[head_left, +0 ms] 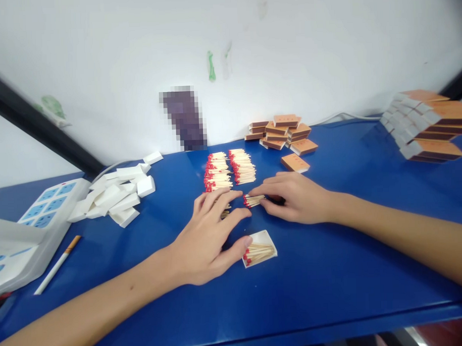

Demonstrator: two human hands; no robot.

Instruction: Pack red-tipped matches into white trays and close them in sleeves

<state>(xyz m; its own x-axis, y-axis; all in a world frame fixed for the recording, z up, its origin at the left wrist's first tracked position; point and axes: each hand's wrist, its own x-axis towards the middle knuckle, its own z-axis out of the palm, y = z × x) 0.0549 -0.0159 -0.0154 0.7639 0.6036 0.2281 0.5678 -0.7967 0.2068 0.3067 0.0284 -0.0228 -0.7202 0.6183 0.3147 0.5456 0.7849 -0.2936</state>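
Note:
My left hand [208,237] is open, its fingers spread over part of a row of red-tipped matches. Its thumb reaches the edge of a white matchbox tray [261,238] that holds several matches lying side by side. Opposite it, my right hand [298,198] pinches a small bunch of matches [253,200] between thumb and fingertips, flat against the blue table. Just beyond both hands lie two rows of loose matches, a left row [218,171] and a right row [242,166], red heads facing left. My left fingers hide the near end of the left row.
Empty white trays [114,192] are heaped at left, beside a power strip [46,215] and a cigarette [58,265]. Orange matchbox sleeves [284,130] are piled by the wall, with one sleeve [295,163] nearer. Stacked matchboxes [430,125] stand at far right on the blue table [333,290].

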